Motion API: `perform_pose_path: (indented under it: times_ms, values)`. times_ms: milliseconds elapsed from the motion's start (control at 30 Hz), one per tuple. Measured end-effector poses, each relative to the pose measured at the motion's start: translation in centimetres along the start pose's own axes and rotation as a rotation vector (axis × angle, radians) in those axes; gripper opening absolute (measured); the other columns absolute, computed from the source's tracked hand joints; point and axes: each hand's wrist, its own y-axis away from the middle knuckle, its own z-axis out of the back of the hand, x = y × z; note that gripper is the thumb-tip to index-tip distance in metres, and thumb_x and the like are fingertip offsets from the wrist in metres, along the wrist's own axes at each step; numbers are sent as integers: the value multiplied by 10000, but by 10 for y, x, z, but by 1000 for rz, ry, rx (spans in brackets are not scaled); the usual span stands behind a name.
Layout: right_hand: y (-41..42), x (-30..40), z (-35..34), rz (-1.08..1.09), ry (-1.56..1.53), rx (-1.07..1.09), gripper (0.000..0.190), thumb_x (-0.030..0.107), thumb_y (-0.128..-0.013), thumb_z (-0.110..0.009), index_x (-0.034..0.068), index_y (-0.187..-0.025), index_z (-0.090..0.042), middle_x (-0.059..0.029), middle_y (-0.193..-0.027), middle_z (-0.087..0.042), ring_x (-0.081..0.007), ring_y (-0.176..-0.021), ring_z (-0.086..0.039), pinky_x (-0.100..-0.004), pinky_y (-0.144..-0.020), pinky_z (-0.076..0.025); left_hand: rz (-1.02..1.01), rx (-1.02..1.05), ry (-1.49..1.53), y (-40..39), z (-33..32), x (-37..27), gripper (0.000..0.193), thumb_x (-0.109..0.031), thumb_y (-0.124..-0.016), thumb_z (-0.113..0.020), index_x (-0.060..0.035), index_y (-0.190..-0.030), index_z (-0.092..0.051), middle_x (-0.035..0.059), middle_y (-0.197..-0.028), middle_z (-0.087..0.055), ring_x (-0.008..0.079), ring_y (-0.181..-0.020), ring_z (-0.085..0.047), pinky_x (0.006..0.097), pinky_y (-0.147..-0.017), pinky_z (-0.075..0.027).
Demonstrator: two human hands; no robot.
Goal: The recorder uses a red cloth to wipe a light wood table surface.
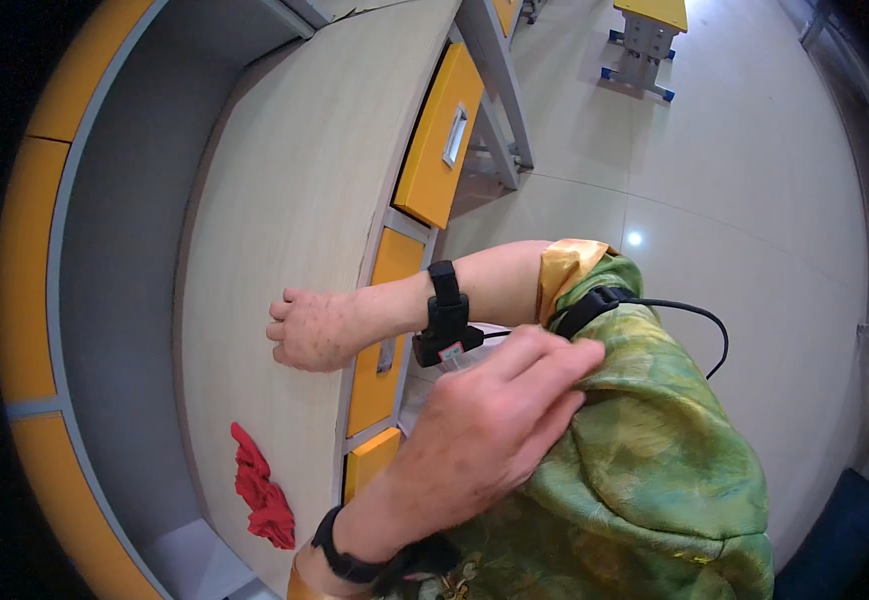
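Note:
My right hand (314, 331) rests back-up on the pale desk top (292, 187), its fingers curled and its palm hidden. A black strap with a small device (447, 319) is around that forearm. My left hand (502, 420) reaches across from the bottom, its fingertips pinching the green patterned sleeve (629, 375) of my right arm, just below a black buckled strap (592, 309). From this strap a black cable (704, 315) loops out to the right. Another black band (341, 547) circles my left wrist. A crumpled red cloth (263, 495) lies on the desk.
Along the desk's front are yellow drawers, one (438, 142) sticking out with a metal handle. A grey shelf unit with yellow panels (29, 262) stands at the left. A yellow-topped stool (648, 30) stands on the tiled floor (704, 187). A dark blue object (836, 532) is at the lower right.

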Motion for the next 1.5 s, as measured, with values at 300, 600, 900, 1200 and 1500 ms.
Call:
perform_pose_path:
  times_ms: [300,600,900,1200,1500]
  values:
    - [3,1,7,-9,-41,61,271,171,-734,-650,110,-998,-649,-51,-1027,-576,-255,-1074,-475,-389,-882,-369,-47,-130,21,-9,1,6,138,67,-732,-649,-11,-845,-636,102,-742,-620,192,-644,-605,278,-578,-475]
    - [-11,-4,-4,130,26,-117,242,268,-768,-604,133,-966,-641,-34,-970,-584,-245,-991,-519,-393,-819,-408,-289,-309,202,12,6,-17,111,-77,-757,-640,24,-804,-640,147,-687,-583,222,-612,-572,308,-497,-450]
    - [-31,-4,4,286,321,78,234,298,-764,-604,153,-941,-657,-29,-943,-605,-230,-948,-540,-395,-764,-442,-410,-75,202,-7,24,-41,115,-56,-789,-584,30,-712,-591,56,-556,-464,134,-368,-396,278,-323,-271]
    - [-35,14,12,256,445,252,228,303,-759,-611,161,-930,-662,-27,-931,-610,-224,-931,-544,-394,-742,-451,-403,375,292,-18,19,-28,197,-164,-788,-645,-40,-940,-629,88,-709,-543,212,-590,-550,331,-489,-424]
    - [-48,21,14,205,579,442,222,308,-753,-618,168,-919,-668,-24,-919,-615,-218,-913,-549,-393,-721,-460,-394,235,222,-27,12,-24,291,-115,-705,-720,-37,-969,-628,94,-744,-588,228,-624,-589,315,-542,-470]
